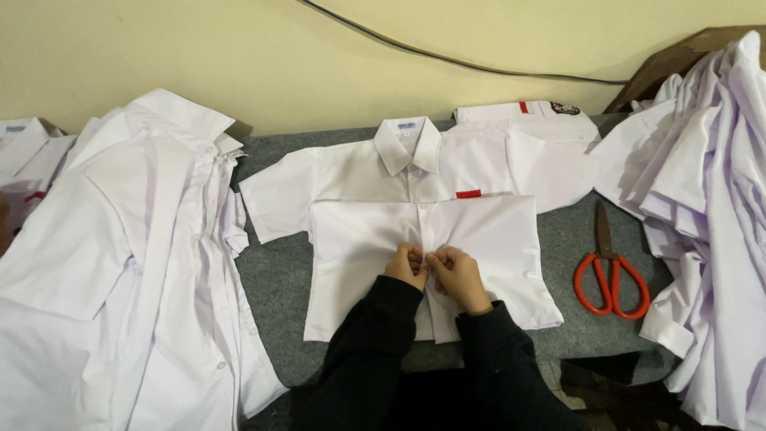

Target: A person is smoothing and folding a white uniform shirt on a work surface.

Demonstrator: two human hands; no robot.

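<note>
both the left hand [407, 266] and right hand [455, 274] pinch the front placket of a white shirt [415, 207] lying flat mid-tabletop [275, 279], with red-handled scissors [610, 275] just right and shirt piles [120, 263] crowding either side.

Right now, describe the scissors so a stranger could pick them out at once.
Start at the grey table, then the white shirt spread flat at its centre. Right of that shirt, before the heap of white shirts, lie the scissors: orange loop handles, the only coloured tool among white cloth.
</note>
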